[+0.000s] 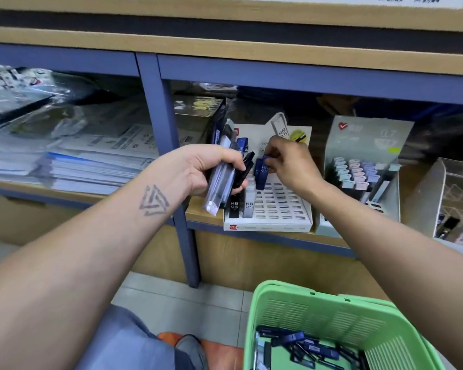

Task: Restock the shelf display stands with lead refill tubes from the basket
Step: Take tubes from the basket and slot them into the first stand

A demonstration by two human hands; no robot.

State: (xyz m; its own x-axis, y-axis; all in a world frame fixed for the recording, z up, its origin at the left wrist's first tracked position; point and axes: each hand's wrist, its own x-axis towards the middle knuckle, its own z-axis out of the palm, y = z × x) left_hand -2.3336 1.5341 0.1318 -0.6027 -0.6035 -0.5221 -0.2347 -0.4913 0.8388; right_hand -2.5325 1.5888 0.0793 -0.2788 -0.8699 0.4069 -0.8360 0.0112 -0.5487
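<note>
My left hand (209,169) grips a bundle of lead refill tubes (222,180), clear, grey and black, fanned out above the shelf edge. My right hand (292,164) pinches the top of a blue HB 0.5 tube (261,174) standing upright in the white slotted display stand (278,206). Two more tubes, one black (234,206) and one grey (249,208), stand in the stand's front left slots. Most slots are bare. The green basket (318,308) sits low at the right, with several blue and black tubes (302,348) lying in its bottom.
A second grey-green stand (364,145) with pastel-capped tubes sits right of the white one, and a clear box (452,198) beyond it. Stacked papers and plastic sleeves (78,156) fill the left bay. A blue shelf post (169,156) divides the bays.
</note>
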